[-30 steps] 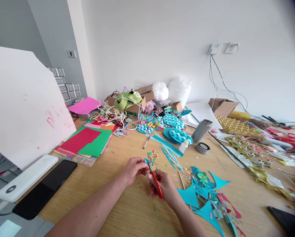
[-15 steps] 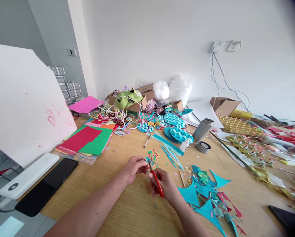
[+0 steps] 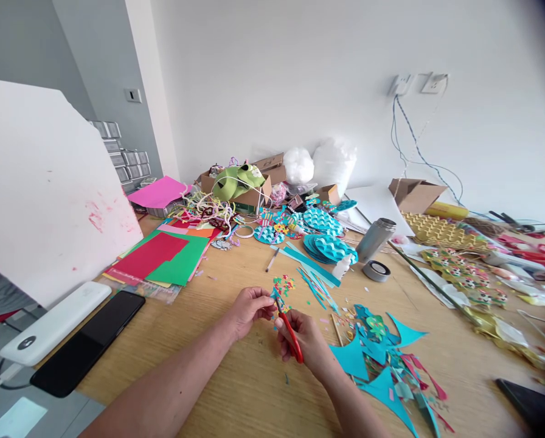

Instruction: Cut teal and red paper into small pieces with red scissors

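My right hand (image 3: 306, 342) is closed round red-handled scissors (image 3: 291, 338), blades pointing up and left. My left hand (image 3: 249, 308) pinches a small teal paper scrap (image 3: 272, 296) at the blade tips. Both hands hover just above the wooden table (image 3: 236, 389). A little pile of tiny coloured paper cutouts (image 3: 283, 285) lies just beyond the hands. Teal paper triangles and offcuts (image 3: 377, 359) are heaped right of my right hand.
A black phone (image 3: 90, 340) and white power bank (image 3: 56, 322) lie at the left edge, with a big white board (image 3: 39, 188) behind. Coloured paper sheets (image 3: 163, 258), teal wave discs (image 3: 329, 249), a steel flask (image 3: 375, 238), a tape roll (image 3: 376, 271) and cardboard boxes (image 3: 247, 198) crowd the far side.
The hands and scissors stay in nearly the same place; only slight shifts of the fingers and the camera view.
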Available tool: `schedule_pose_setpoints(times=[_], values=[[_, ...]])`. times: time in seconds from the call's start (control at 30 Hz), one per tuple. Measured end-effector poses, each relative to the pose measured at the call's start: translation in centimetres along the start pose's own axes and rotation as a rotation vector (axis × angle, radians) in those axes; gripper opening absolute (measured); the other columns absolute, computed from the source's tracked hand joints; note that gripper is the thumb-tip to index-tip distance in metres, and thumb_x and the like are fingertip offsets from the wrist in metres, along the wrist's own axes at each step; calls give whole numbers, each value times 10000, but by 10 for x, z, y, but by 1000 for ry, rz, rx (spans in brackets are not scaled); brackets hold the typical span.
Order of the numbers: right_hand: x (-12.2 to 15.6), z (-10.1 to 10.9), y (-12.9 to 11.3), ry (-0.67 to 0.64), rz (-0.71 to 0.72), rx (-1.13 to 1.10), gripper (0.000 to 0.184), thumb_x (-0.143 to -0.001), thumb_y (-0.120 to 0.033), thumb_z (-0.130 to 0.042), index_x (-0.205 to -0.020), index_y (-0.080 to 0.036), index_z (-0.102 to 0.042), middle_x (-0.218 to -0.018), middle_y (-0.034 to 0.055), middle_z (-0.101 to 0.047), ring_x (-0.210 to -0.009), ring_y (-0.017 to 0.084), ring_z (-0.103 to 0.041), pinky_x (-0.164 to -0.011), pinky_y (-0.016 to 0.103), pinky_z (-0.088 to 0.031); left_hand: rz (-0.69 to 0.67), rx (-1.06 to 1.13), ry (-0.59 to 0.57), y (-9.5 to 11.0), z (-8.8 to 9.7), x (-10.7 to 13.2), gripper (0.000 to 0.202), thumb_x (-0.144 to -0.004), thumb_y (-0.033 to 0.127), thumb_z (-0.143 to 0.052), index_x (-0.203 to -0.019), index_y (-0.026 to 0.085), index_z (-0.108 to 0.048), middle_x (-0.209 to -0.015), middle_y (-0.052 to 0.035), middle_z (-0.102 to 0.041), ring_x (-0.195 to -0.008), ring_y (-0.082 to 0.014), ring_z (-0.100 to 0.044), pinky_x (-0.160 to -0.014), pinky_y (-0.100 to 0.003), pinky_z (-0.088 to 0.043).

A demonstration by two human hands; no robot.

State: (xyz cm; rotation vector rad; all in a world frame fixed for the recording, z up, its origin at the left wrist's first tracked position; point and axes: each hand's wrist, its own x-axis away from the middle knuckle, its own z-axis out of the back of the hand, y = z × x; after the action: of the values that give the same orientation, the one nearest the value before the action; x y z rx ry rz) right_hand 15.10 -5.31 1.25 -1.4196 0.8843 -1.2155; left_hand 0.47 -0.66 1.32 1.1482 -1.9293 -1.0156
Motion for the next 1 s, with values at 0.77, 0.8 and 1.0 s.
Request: schedule_pose_setpoints(times=[0.77, 0.8, 1.0], values=[[5, -2, -9, -13, -28, 21, 417, -639, -539, -647, -643, -195, -411, -447, -66, -525, -356, 114, -535, -349, 216, -419, -7, 5, 24, 2, -1, 1, 160, -588, 232, -700, -621, 120, -591, -558, -10, -596, -520, -97, -522, -550, -238, -388], [6, -2, -10, -14, -30, 24, 425, -635, -551, -644, -641, -196, -412, -449, -64, -528, -359, 117, -536, -353, 221, -422, -7, 4, 20, 2, -1, 0, 156, -589, 230, -698, -619, 120, -591, -556, -9, -594, -516, -96, -519, -549, -239, -387], [7, -1, -11, -12, -35, 36, 440, -635, -572, -639, -645, -192, -418, -469, -55, -547, -359, 114, -535, -351, 222, -424, 0, 9, 23, 1, 1, 0, 155, -587, 231, -697, -627, 123, -592, -567, -11, -599, -515, -101, -522, -557, -250, -394]])
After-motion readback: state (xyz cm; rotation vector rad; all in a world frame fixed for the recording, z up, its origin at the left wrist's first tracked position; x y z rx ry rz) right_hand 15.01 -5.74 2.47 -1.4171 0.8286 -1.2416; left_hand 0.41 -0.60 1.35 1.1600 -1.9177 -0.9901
